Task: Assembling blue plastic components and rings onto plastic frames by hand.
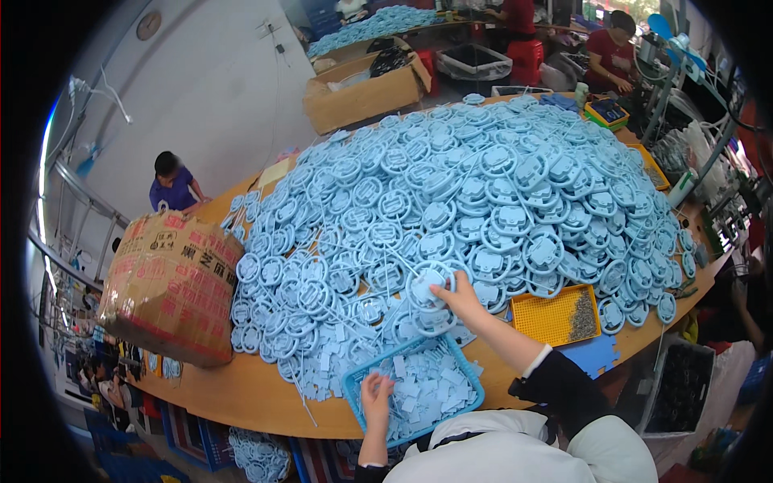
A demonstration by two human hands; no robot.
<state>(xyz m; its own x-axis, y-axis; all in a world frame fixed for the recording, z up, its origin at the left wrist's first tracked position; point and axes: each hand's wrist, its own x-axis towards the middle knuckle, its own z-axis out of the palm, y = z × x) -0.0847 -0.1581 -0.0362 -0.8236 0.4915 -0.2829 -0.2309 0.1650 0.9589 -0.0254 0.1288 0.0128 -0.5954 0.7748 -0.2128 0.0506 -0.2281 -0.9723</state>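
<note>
A round light-blue plastic part with a ring-shaped rim (pixel 426 284) is gripped at its right edge by my right hand (pixel 459 296), at the near side of a big heap. My left hand (pixel 376 396) is over the left side of a light-blue basket (pixel 477 390), its fingers curled; whether a small piece is between them is hard to make out. Small flat light-blue pieces (pixel 435 386) fill much of the basket. The heap of similar round parts (pixel 419 185) covers most of the wooden table (pixel 266 410), with more loose flat pieces (pixel 334 362) left of the basket.
A yellow tray (pixel 535 315) with small metal bits lies right of the basket, beside a blue mat (pixel 594 354). A large taped carton (pixel 173 286) stands on the left. Co-workers sit at the far left (pixel 173 189) and far right (pixel 612 56). A blue fan (pixel 672 40) stands back right.
</note>
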